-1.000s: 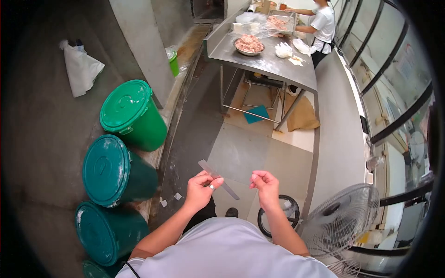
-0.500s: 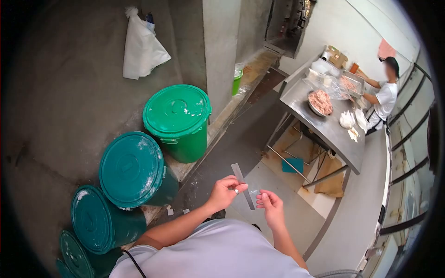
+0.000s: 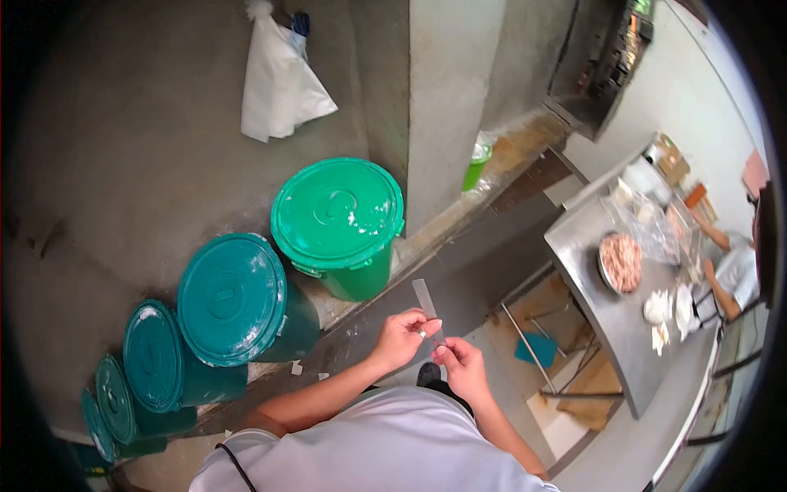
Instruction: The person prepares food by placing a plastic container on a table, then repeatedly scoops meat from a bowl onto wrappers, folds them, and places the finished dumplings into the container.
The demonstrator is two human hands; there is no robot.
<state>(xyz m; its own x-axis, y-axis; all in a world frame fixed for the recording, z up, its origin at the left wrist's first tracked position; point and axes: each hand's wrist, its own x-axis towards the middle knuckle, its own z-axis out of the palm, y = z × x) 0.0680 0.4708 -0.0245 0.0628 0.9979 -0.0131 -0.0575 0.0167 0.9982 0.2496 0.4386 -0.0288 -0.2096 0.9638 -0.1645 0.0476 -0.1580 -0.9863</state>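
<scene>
- one flat grey strip (image 3: 421, 295), over the floor (image 3: 463, 266), pinched in the left hand (image 3: 399, 340)
- right hand (image 3: 464, 367), fingertips pressed together, by its lower end; contact unclear
- steady left pinch, gentle right touch: likely best

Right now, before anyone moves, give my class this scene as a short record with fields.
Left hand: pinches a flat strip, ring on one finger
Right hand: fingers at the strip's lower end; grip unclear
Bins: bright green lidded bin, beside a row of darker lidded bins
Table: metal, bearing a bowl of pinkish, meat-like pieces
Co-worker: at the table
</scene>
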